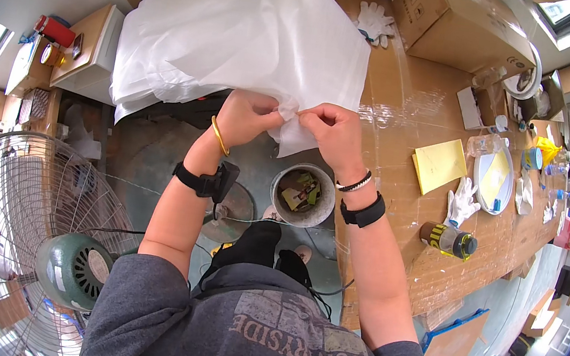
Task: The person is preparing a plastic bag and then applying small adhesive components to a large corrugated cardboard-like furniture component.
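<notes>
A large stack of thin white sheeting (248, 23), translucent like plastic or foam wrap, spreads over the far side and hangs toward me. At its near edge my left hand (246, 116) pinches a gathered bit of the sheet, fingers pressed together. Close beside it, on the right, my right hand (332, 130) also pinches the sheet between thumb and fingertips. A loose flap of the sheeting hangs down between the two hands. Below them a round bucket (330, 210) with scraps inside stands on the floor.
A cardboard-covered table (388, 222) lies to my right, bearing a yellow paper pad (440, 165), white gloves (462, 203), a drink bottle (448, 239), a white oval tray (478, 177) and a big carton (459, 24). A large caged fan (39, 216) stands at the left.
</notes>
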Motion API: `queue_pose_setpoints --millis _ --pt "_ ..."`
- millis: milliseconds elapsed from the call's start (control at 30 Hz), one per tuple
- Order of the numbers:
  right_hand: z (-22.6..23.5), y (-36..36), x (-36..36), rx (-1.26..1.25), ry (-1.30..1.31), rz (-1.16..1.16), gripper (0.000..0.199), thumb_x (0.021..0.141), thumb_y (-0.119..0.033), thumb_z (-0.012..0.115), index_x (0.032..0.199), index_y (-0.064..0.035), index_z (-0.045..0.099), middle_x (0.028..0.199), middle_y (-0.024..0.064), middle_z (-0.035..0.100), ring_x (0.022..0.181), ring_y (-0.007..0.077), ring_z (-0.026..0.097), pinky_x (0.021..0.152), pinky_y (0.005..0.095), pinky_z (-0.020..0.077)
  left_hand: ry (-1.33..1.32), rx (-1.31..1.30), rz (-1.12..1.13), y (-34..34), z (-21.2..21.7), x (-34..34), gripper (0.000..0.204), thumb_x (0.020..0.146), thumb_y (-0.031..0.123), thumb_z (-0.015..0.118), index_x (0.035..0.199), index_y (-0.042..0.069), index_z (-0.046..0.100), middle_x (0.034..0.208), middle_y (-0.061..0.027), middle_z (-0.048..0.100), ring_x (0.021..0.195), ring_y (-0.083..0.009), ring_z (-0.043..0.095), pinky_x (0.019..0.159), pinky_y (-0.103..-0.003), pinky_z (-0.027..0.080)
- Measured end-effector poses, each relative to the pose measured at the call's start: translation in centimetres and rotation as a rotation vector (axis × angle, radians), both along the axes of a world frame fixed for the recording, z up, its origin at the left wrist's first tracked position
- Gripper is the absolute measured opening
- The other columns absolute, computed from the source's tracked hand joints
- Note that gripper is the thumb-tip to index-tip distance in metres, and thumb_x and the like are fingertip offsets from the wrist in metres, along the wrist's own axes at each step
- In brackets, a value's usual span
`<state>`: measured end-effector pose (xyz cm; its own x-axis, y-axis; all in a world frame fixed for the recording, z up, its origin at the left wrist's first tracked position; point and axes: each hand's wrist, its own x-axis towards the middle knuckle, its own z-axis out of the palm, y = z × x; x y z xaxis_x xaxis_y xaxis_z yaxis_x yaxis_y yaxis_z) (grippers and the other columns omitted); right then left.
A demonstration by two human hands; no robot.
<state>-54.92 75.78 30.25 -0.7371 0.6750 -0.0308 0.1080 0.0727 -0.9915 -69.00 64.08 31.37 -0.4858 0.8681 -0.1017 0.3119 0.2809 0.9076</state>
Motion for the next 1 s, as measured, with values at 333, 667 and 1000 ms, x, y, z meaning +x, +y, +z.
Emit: queue_pose_setpoints --millis 333,667,1000 --pt "1.0 -0.3 0.7 0.181 -0.034 0.099 0.016 0.073 -0.016 0.064 0.082 -0.0029 0.067 0.074 0.0079 0.066 0.066 0.0138 0.061 0.062 0.0254 0.0475 0.031 0.039 -0.009 -0.2 -0.3 0.3 0.028 0.078 0.021 0.061 0.068 -0.005 0.058 0.055 -0.0039 0.053 0.052 -0.0065 0.046 0.049 -0.025 0.041" --pt "1.3 -0.9 0.5 0.582 -0.076 -0.030 0.009 0.067 -0.015 0.063 0.064 -0.0068 0.061 0.065 0.0053 0.057 0.059 0.0207 0.055 0.054 0.0310 0.0445 0.136 0.066 -0.068 -0.1 0.1 0.8 0.017 0.073 0.010 0.062 0.067 -0.005 0.058 0.051 -0.0009 0.047 0.052 -0.0039 0.040 0.046 -0.023 0.034" --pt "0.9 -0.8 1.0 0.421 0.010 -0.085 0.007 0.066 -0.013 0.065 0.067 -0.0067 0.064 0.072 0.0055 0.059 0.058 0.0171 0.055 0.055 0.0275 0.0448 0.080 0.017 -0.025 -0.3 -0.1 0.7 0.023 0.076 0.016 0.061 0.070 -0.006 0.060 0.056 -0.0063 0.057 0.052 -0.0091 0.054 0.049 -0.024 0.043"
